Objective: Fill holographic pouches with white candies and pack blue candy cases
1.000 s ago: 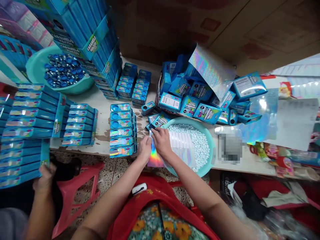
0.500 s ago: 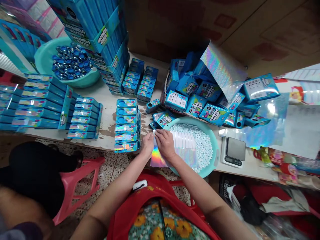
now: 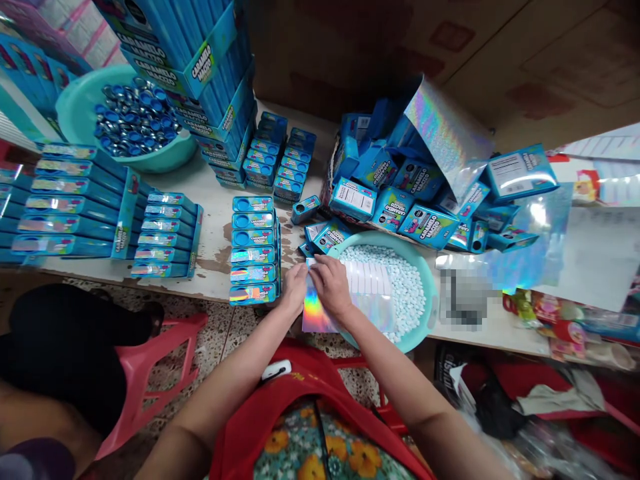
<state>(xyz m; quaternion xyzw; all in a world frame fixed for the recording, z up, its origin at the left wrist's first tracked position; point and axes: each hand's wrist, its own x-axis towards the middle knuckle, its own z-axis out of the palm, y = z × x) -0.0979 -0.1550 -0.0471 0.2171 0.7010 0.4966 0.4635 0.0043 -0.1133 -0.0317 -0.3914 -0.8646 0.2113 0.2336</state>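
Note:
A shiny rainbow-tinted sheet with rows of pale strips lies over the near left part of a turquoise basin. The basin holds many small white pieces. My left hand is closed at the sheet's upper left edge, thumb and fingers pinching there. Right beside it, my right hand bends over the same corner with its fingertips pressed together on the sheet. What exactly lies between the fingertips is too small to make out. Just left of my hands stands a row of blue caramel boxes.
Behind the basin, a heap of blue boxes spills from a basket. Tall stacked box displays rise at the back left, near a basin of blue-and-silver round pieces. A person's dark-clothed leg is beside a pink stool.
The view has shifted slightly, so the left-hand boxes sit a little further left. My right fingers have lifted and bunched slightly at the sheet's corner. My left hand has barely moved.

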